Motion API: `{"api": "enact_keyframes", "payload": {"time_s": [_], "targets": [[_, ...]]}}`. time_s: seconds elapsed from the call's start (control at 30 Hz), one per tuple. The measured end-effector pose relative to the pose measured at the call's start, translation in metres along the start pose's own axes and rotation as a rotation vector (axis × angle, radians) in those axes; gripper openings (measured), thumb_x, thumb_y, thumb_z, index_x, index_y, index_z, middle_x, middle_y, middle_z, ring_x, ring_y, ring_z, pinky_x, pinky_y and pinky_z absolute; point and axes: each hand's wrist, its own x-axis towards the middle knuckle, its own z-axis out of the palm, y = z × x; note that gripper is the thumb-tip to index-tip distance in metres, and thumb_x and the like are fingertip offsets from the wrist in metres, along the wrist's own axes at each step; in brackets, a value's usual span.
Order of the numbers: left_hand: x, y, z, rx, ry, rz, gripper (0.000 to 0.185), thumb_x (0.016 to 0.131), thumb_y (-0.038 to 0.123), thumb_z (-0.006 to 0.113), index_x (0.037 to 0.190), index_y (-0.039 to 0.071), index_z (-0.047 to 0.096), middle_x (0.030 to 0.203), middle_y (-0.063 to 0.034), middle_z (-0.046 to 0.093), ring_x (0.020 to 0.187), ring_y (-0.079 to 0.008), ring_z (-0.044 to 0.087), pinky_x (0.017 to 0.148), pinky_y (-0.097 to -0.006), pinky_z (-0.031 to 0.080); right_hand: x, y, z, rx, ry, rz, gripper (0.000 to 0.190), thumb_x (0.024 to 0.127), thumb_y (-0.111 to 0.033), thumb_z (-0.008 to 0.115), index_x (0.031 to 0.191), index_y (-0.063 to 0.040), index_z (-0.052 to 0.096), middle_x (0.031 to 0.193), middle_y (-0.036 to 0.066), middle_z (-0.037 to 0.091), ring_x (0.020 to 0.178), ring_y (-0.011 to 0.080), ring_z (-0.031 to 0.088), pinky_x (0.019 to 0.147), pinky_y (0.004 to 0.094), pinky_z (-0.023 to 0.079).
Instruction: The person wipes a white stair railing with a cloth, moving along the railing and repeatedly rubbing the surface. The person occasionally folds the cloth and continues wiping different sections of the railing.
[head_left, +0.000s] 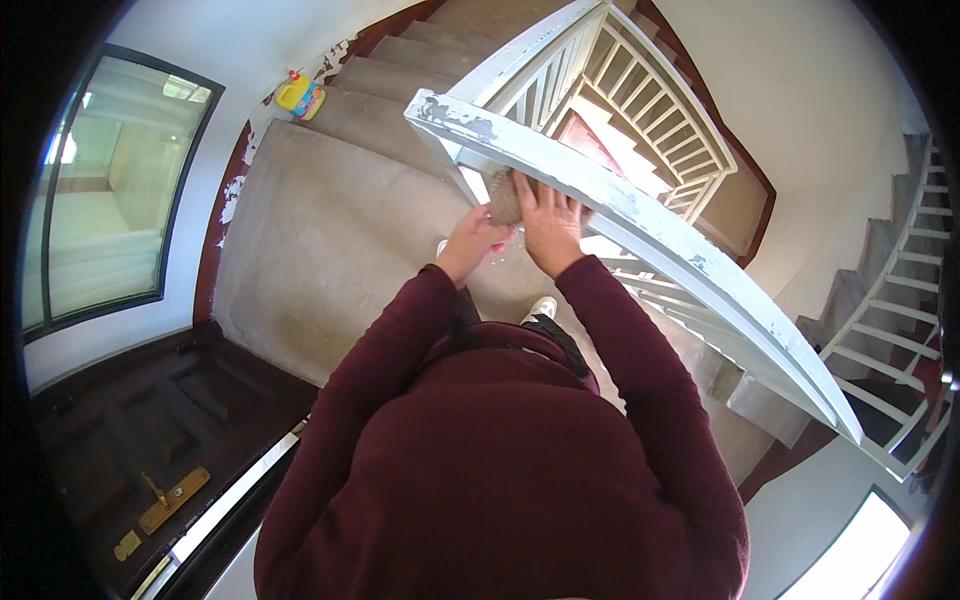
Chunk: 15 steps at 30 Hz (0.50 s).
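Just below the white stair handrail (630, 202), whose paint is worn off in patches, both my hands are at a brown-grey cloth (505, 199). My left hand (478, 238) has its fingers curled at the cloth's lower left edge. Fingers pointing up towards the rail, my right hand (551, 225) lies spread and flat over the cloth, which shows on both sides of it. Part of the cloth is hidden behind this hand and under the rail.
Concrete steps (405, 79) rise beyond the landing (322, 217). A yellow jug with a red cap (301, 97) stands at their left side. White balusters and another stair flight are at right. A dark door (150, 420) is at lower left, below a window (124, 187).
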Motion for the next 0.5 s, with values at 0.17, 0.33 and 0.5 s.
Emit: {"api": "enact_keyframes", "payload": {"time_s": [0.17, 0.33, 0.5], "targets": [[-0.011, 0.022, -0.042, -0.109, 0.182, 0.04, 0.048, 0.1, 0.01, 0.057, 0.146, 0.006, 0.044, 0.125, -0.0069, 0.063, 0.109, -0.0158, 0.063, 0.097, -0.0309, 0.05, 0.053, -0.046, 0.018, 0.062, 0.105, -0.098, 0.071, 0.086, -0.016, 0.061, 0.153, -0.008, 0.038, 0.143, 0.023, 0.046, 0.132, 0.0409, 0.047, 0.108, 0.058, 0.034], [-0.017, 0.026, -0.046, -0.093, 0.14, 0.032, 0.045, 0.101, 0.008, 0.055, 0.144, 0.001, 0.044, 0.129, -0.0096, 0.06, 0.115, -0.0185, 0.062, 0.1, -0.0318, 0.05, 0.054, -0.045, 0.016, 0.066, 0.151, -0.124, 0.068, 0.086, -0.016, 0.062, 0.15, -0.012, 0.042, 0.141, 0.02, 0.049, 0.131, 0.0384, 0.05, 0.107, 0.0554, 0.038], [-0.013, 0.005, -0.023, -0.049, 0.002, -0.02, 0.045, 0.1, 0.007, 0.056, 0.143, -0.002, 0.044, 0.131, -0.0139, 0.059, 0.115, -0.0193, 0.061, 0.1, -0.0315, 0.05, 0.025, -0.021, 0.003, 0.049, 0.042, -0.106, 0.065, 0.089, -0.02, 0.062, 0.151, -0.024, 0.042, 0.142, 0.017, 0.049, 0.131, 0.0356, 0.051, 0.105, 0.052, 0.043]]}}
